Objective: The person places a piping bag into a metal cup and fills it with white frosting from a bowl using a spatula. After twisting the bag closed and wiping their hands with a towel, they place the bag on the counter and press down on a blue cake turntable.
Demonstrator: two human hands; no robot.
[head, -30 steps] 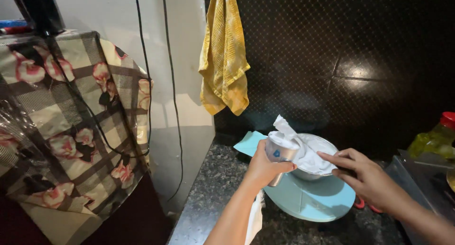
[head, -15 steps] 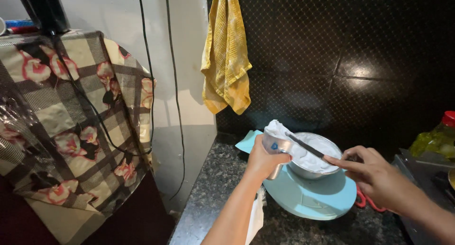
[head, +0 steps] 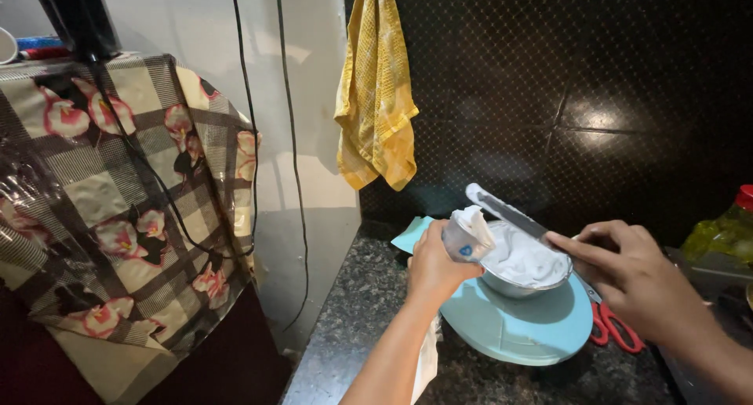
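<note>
My left hand [head: 434, 268] grips a clear piping bag [head: 467, 234] with white cream at its mouth, held beside a metal bowl [head: 524, 278] full of white cream. The bowl stands on a light blue round turntable [head: 519, 327]. My right hand [head: 632, 280] holds a long flat metal spatula [head: 508, 211]; its blade reaches over the bowl toward the bag's open top.
Red-handled scissors [head: 616, 329] lie on the dark granite counter [head: 369, 338] right of the turntable. A yellow towel [head: 377, 91] hangs on the dark tiled wall. A bottle of yellow liquid [head: 725, 232] stands at far right. A floral cloth [head: 118, 201] covers an appliance at left.
The bag's white folded top has been pushed down. My right hand has brought the spatula up over the bowl, its tip now by the bag's mouth.
</note>
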